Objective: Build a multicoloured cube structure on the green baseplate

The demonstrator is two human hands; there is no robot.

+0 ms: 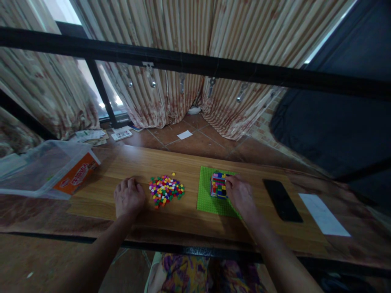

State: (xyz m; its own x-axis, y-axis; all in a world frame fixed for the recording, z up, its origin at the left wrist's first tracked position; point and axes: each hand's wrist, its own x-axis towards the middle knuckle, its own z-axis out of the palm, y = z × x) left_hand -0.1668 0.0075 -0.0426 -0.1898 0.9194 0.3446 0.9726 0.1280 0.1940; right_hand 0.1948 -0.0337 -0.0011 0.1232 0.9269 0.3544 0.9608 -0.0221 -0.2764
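My right hand [241, 195] is at the right edge of a small box-like build of coloured toy bricks [218, 185]. Its thumb and fingers are pinched together at the top of the build, and whatever is between the fingertips is too small to make out. Under the build lies a green studded baseplate [204, 199]. On the wooden board my left hand [128, 196] rests palm down, fingers loosely bent and holding nothing visible. Just right of it is a pile of tiny multicoloured bricks [166, 190], with one yellow brick [174, 174] apart behind it.
A clear plastic bin [45, 162] with an orange label stands at the left. Right of the baseplate lie a black phone [282, 200] and a white sheet of paper [324, 214]. A black metal bar [183, 59] crosses in front of the striped curtains [180, 24].
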